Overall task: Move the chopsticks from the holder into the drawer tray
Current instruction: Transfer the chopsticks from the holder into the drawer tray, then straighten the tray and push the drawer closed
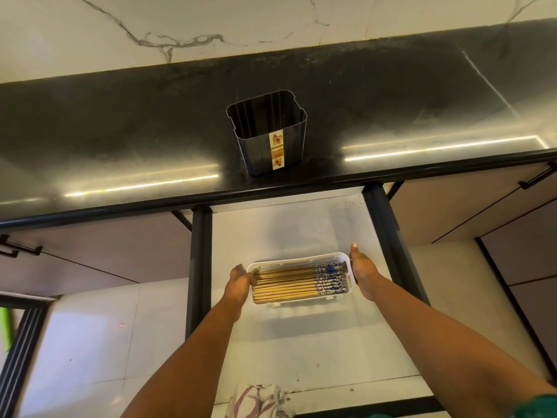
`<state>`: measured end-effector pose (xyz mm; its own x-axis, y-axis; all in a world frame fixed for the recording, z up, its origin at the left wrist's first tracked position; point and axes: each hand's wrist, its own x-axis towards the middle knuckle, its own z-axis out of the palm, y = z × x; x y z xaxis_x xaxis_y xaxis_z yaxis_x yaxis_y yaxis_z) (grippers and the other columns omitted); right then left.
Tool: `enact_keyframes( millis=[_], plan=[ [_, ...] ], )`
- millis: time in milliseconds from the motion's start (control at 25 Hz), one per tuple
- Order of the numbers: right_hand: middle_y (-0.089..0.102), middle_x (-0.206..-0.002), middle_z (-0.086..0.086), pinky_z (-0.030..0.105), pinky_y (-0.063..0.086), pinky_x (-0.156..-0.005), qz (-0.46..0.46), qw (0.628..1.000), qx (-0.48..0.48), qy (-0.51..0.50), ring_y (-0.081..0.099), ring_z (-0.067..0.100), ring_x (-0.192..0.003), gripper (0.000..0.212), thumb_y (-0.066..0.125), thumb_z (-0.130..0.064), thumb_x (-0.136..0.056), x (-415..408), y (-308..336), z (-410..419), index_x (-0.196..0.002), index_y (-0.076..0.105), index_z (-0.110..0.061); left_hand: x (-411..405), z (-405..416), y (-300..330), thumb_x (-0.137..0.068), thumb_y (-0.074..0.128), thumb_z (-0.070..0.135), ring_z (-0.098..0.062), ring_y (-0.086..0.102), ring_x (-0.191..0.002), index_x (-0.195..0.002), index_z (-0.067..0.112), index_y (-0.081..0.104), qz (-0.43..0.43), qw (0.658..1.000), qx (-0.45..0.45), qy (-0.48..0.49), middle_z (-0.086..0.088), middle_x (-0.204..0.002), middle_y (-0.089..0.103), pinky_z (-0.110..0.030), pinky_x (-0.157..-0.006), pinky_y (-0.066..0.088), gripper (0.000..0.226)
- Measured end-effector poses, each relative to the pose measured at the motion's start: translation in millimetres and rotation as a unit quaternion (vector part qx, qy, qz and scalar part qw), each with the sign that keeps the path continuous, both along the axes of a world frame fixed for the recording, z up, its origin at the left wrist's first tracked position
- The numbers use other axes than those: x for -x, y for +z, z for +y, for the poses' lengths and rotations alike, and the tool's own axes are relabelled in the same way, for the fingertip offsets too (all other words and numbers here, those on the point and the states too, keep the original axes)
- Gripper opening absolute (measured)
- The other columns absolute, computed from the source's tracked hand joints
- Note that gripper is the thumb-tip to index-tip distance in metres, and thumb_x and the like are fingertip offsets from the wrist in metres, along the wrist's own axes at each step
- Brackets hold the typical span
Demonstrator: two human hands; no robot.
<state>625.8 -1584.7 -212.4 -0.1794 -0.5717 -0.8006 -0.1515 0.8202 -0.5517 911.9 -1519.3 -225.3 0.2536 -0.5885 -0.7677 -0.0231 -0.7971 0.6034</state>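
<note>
Black countertop (120, 131) beneath white marbled wall (90, 25).

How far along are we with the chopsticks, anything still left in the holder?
Done: the holder on the black counter looks empty, and the chopsticks lie flat in the white tray.
In hand: the left hand and right hand grip the tray's two ends over the open drawer.
Left: likely only settling the tray and letting go; whether it already rests on the drawer floor is unclear.

Black speckled countertop (120, 131), dark ribbed holder (271, 146) with gold floral label at 12 o'clock, white tray (301, 301) at centre, tan chopsticks (286, 286) with blue-and-white patterned ends, white grey-veined marble wall (90, 25)
</note>
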Motion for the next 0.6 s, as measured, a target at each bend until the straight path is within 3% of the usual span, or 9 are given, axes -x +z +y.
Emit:
enact_keyframes(
  millis=[120, 200, 280, 600],
  plan=[
    [0.057, -0.126, 0.013, 0.04, 0.047, -0.092, 0.087, 0.994, 0.026, 0.068, 0.054, 0.026, -0.101, 0.046, 0.039, -0.044, -0.099, 0.1, 4.1, 8.2, -0.132, 0.047, -0.013, 4.2, 5.8, 0.3, -0.097, 0.045, 0.031, -0.017, 0.051, -0.082, -0.12, 0.02, 0.04, -0.043, 0.999, -0.016, -0.019, -0.002, -0.105, 0.051, -0.032, -0.078, 0.047, 0.026],
    [0.06, -0.119, 0.012, 0.038, 0.052, -0.083, 0.128, 0.984, 0.018, 0.119, 0.058, 0.026, -0.096, 0.037, 0.05, -0.027, -0.096, 2.3, 2.5, 17.1, -0.13, 0.049, -0.012, 9.4, 13.8, -0.9, -0.096, 0.047, 0.033, -0.018, 0.055, -0.079, -0.106, 0.021, 0.049, -0.036, 0.999, -0.022, -0.029, 0.0, -0.094, 0.058, -0.026, -0.065, 0.049, 0.016],
    [0.063, -0.11, 0.012, 0.041, 0.058, -0.084, 0.111, 0.985, 0.009, 0.135, 0.062, 0.027, -0.094, 0.029, 0.053, -0.012, -0.093, 1.5, 2.0, 24.5, -0.122, 0.054, -0.011, 13.0, 20.3, -1.5, -0.095, 0.052, 0.029, -0.018, 0.059, -0.078, -0.099, 0.024, 0.055, -0.046, 0.998, -0.012, -0.036, 0.001, -0.089, 0.061, -0.022, -0.057, 0.049, 0.007],
    [0.06, -0.11, 0.012, 0.035, 0.052, -0.079, 0.169, 0.962, 0.059, 0.207, 0.056, 0.026, -0.092, 0.031, 0.046, -0.01, -0.097, -3.4, 8.5, 22.7, -0.127, 0.051, -0.01, 12.7, 18.2, 5.6, -0.094, 0.055, 0.024, -0.015, 0.057, -0.073, -0.091, 0.027, 0.052, -0.109, 0.991, 0.009, -0.071, 0.004, -0.088, 0.06, -0.022, -0.062, 0.049, 0.006]
  ],
)
